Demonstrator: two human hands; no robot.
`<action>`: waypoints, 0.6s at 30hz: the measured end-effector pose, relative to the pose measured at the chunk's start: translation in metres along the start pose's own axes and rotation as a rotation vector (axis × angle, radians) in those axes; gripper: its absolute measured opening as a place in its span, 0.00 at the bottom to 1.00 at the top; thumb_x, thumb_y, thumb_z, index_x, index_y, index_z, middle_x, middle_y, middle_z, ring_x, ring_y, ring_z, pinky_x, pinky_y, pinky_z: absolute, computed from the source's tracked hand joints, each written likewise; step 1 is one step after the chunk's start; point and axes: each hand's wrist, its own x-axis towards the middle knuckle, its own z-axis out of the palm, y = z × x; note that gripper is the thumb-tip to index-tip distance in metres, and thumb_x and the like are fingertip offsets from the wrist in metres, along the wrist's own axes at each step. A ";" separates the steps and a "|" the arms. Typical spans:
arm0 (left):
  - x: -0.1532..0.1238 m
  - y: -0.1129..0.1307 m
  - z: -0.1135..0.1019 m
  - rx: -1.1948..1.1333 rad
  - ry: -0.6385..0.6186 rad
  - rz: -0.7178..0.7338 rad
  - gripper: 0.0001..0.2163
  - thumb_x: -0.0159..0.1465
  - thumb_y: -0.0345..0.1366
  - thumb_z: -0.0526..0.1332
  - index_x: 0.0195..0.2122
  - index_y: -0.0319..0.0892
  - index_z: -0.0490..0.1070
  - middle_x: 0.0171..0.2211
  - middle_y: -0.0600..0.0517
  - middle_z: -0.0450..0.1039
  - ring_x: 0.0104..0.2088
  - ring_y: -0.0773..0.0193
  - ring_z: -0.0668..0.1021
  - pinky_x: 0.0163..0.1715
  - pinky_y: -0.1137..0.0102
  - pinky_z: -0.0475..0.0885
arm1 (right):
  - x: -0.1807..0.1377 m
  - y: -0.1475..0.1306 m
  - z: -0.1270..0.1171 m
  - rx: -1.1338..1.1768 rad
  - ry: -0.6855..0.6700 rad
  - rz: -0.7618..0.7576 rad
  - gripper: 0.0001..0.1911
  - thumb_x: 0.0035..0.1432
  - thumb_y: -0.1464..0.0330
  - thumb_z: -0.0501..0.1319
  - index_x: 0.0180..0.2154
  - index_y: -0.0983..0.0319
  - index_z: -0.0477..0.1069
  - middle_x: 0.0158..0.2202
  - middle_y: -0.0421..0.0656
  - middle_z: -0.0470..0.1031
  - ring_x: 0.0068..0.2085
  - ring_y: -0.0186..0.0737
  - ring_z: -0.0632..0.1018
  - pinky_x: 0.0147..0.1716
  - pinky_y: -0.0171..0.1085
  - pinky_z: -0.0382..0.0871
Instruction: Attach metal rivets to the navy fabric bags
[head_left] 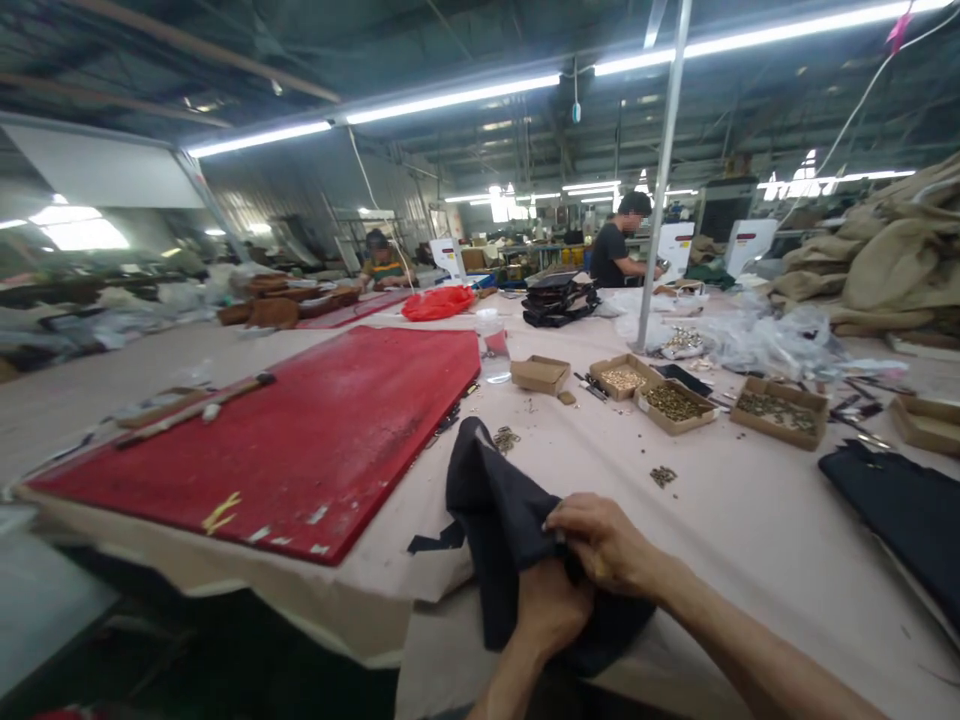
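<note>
Fingers [564, 522] of the right hand [611, 548] are curled shut, pinching a fold of the dark fabric piece [499, 520] at the near edge of the worktop [750, 520]. The left hand [551, 605] lies partly under the same fabric, closed around it from below, apparently so that the cloth is braced between both hands; its fingertips are hidden. The fabric rises in a loose peak away from the hands and drapes over the worktop edge. Just beyond it lie small heaps of metal fittings [663, 476], loose on the cloth cover. To the left, a red board [315, 430] carries a long wooden-handled tool [196, 408]. Farther out stand open cardboard trays of fittings [675, 405], a clear plastic cup [493, 348] and a metal pole [660, 180]. A second dark piece [900, 510] lies at the right, well apart. Two other people [619, 245] work at the far end; nothing stands between the hands and the trays.
</note>
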 end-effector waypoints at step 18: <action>-0.016 -0.007 0.010 -0.126 0.098 -0.112 0.25 0.59 0.42 0.58 0.57 0.41 0.71 0.51 0.42 0.75 0.59 0.44 0.69 0.62 0.56 0.59 | 0.158 0.149 0.065 -0.241 -0.189 0.546 0.12 0.50 0.71 0.63 0.39 0.64 0.79 0.40 0.49 0.80 0.42 0.44 0.78 0.41 0.35 0.67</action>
